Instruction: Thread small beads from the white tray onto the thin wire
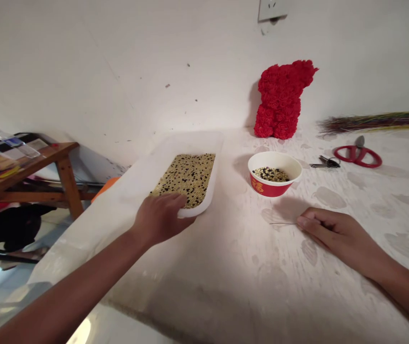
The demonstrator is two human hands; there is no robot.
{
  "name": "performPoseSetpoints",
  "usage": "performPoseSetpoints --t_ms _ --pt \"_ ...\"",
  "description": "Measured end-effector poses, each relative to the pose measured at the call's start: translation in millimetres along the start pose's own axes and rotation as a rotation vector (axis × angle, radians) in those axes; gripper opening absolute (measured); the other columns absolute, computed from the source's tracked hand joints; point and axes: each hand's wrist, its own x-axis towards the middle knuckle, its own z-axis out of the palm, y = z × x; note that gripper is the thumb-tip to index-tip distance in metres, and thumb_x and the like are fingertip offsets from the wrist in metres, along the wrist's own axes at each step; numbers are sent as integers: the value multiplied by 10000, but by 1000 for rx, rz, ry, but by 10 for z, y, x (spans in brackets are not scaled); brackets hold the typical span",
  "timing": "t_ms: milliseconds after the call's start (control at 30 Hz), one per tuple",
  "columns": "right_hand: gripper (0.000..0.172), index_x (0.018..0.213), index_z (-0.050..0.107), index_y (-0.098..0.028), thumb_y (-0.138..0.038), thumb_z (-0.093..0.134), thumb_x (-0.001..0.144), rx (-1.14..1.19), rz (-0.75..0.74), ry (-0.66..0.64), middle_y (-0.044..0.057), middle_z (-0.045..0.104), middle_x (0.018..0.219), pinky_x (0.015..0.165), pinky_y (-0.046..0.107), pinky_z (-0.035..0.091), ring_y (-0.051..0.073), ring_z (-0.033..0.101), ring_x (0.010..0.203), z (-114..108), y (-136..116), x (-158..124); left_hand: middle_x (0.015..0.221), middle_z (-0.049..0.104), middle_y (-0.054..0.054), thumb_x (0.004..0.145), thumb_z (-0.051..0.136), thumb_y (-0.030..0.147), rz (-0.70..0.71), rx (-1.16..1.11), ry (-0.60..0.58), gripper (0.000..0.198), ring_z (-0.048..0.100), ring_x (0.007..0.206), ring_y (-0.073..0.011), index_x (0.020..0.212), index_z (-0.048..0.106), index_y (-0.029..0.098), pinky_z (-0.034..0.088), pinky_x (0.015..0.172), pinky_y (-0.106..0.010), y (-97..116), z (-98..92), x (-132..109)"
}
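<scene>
My left hand [159, 219] lies over the near rim of a white plastic tray [190, 140], its fingertips reaching the beads, and its thumb is hidden. In the tray sits a flat panel of tan and black beads [186, 180]. My right hand [337, 234] rests on the table, pinching a thin needle [283, 223] that points left. Just beyond that needle stands a small red bowl [260, 187] with gold characters, holding mixed dark and pale beads [270, 174].
Red-handled scissors [358, 155], keys [326, 162], a bundle of coloured strands [376, 122] and a red rose-petal bear [281, 100] stand along the wall. A wooden bench [21, 169] with clutter lies beyond the table's left edge.
</scene>
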Motion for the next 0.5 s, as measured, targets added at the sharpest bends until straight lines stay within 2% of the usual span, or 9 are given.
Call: performPoseSetpoints --t_ms 200,367,500 --pt "539 656 464 -204 -675 529 910 6 21 -16 -30 307 632 517 267 242 133 311 581 -3 2 7 609 570 23 851 626 484 27 -38 44 371 544 549 -158 665 462 208 206 523 -299 -12 -11 -38" --pt "540 648 452 -202 -666 540 910 4 28 3 -32 304 626 526 269 243 133 310 583 -4 -9 17 599 572 14 837 633 530 6 -3 34 416 559 553 -175 645 452 209 187 515 -300 5 4 18" --pt "544 652 453 -201 -674 535 910 1 29 -30 -30 312 638 530 269 248 134 317 594 -17 -8 10 598 574 18 854 620 514 22 -23 57 408 542 539 -154 641 460 206 207 509 -303 -2 11 12"
